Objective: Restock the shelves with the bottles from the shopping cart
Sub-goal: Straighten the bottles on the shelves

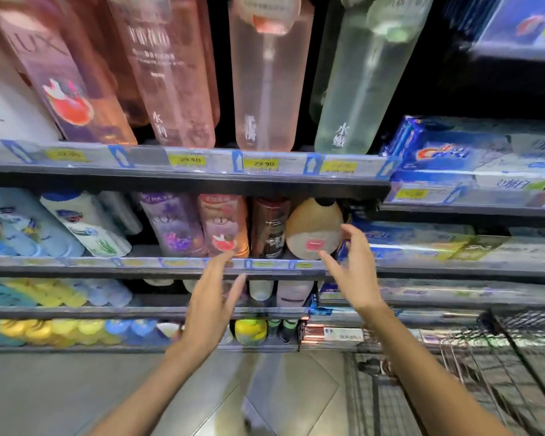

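Both hands reach toward the second shelf [183, 269]: the left hand [213, 295] is spread with straight fingers before the pink bottle [222, 226], and the right hand [354, 269], fingers loosely bent, hovers just beside the tan round bottle [313, 229], holding nothing. A dark bottle [268, 228] stands between those two bottles. The wire shopping cart [472, 379] sits low on the right.

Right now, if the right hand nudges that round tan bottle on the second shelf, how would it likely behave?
The tan bottle looks wide-bodied with a narrow dark cap, so it probably slides rather than tips. Its smooth, curved surface may be slippery to the open right hand. The dark bottle close beside it could get bumped.
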Motion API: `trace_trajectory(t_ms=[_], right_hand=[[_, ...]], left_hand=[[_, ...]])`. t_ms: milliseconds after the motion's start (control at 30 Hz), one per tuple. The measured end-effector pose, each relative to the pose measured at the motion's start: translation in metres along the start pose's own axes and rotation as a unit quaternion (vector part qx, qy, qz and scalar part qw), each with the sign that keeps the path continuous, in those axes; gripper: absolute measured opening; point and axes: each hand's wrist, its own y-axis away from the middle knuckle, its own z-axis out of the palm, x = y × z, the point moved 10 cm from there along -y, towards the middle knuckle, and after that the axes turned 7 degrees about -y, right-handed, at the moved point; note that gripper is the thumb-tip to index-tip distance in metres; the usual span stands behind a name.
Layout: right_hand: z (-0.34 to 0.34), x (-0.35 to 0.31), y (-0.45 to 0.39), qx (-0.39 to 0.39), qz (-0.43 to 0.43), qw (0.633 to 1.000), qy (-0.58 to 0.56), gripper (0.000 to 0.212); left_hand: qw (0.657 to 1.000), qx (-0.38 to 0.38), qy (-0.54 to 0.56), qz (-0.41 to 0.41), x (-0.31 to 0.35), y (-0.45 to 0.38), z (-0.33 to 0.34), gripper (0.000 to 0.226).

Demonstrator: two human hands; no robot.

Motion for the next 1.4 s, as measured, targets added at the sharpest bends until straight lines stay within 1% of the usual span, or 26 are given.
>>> trace_trajectory(t_ms=[33,100,167,233,333,400,433,533,633,700,767,800,867,933,967,1067,1133,1267,1333,1400], right_hand=[[0.003,0.005,-0.008,0.013,0.000,1.000,0.003,0.062],[0.002,0.011,-0.017,0.065,-0.009,0.998,0.002,0.061],[0.004,0.014,-0.019,0.114,-0.017,0.993,0.003,0.060],[0.009,0.012,-0.018,0.142,-0.035,0.989,0.025,0.059],[0.014,0.004,-0.019,0.164,-0.079,0.980,0.078,0.048],[0.018,-0.002,-0.025,0.156,-0.095,0.978,0.103,0.035],[0.021,-0.001,-0.030,0.146,-0.087,0.979,0.112,0.033],[0.025,0.008,-0.043,0.121,-0.031,0.985,0.123,0.041],[0.022,0.012,-0.048,0.127,-0.011,0.988,0.087,0.051],[0.021,0.013,-0.050,0.125,-0.009,0.990,0.066,0.048],[0.024,0.015,-0.055,0.101,-0.002,0.993,0.058,0.037],[0.026,0.016,-0.057,0.086,0.002,0.995,0.056,0.036],[0.026,0.018,-0.061,0.071,0.008,0.995,0.066,0.045],[0.024,0.017,-0.061,0.072,0.018,0.992,0.098,0.058],[0.024,0.017,-0.062,0.076,0.023,0.991,0.104,0.060],[0.023,0.022,-0.064,0.085,0.037,0.992,0.081,0.058],[0.021,0.023,-0.064,0.087,0.041,0.992,0.084,0.055],[0.014,0.016,-0.060,0.111,0.017,0.990,0.089,0.061],[0.011,0.015,-0.058,0.118,0.005,0.989,0.087,0.058],[0.014,0.016,-0.057,0.107,-0.002,0.989,0.099,0.052]], left_hand=[[1.000,-0.002,0.013,-0.006,0.003,-0.008,0.013,0.040],[0.999,-0.001,0.037,-0.027,0.007,-0.025,0.037,0.045],[0.996,0.001,0.035,-0.079,0.002,-0.040,0.057,0.052],[0.993,0.017,-0.032,-0.112,-0.002,-0.051,0.069,0.055],[0.984,0.043,-0.129,-0.114,0.004,-0.059,0.074,0.048],[0.980,0.057,-0.155,-0.114,0.006,-0.062,0.074,0.047],[0.980,0.066,-0.151,-0.113,0.006,-0.063,0.074,0.045],[0.983,0.094,-0.118,-0.104,0.009,-0.062,0.073,0.035],[0.985,0.081,-0.108,-0.104,0.007,-0.061,0.082,0.028],[0.985,0.062,-0.110,-0.118,0.002,-0.062,0.090,0.030],[0.985,0.048,-0.104,-0.131,-0.001,-0.063,0.095,0.033],[0.985,0.046,-0.095,-0.134,0.000,-0.063,0.096,0.033],[0.988,0.050,-0.073,-0.128,0.004,-0.061,0.095,0.035],[0.990,0.057,-0.052,-0.122,0.007,-0.060,0.095,0.037],[0.989,0.054,-0.058,-0.123,0.006,-0.060,0.095,0.037],[0.986,0.031,-0.100,-0.131,-0.001,-0.060,0.099,0.037],[0.986,0.029,-0.089,-0.135,-0.001,-0.060,0.099,0.035],[0.985,0.027,-0.089,-0.142,-0.001,-0.059,0.099,0.037],[0.986,0.032,-0.081,-0.144,-0.002,-0.058,0.098,0.041],[0.985,0.030,-0.093,-0.144,-0.004,-0.058,0.097,0.044]])
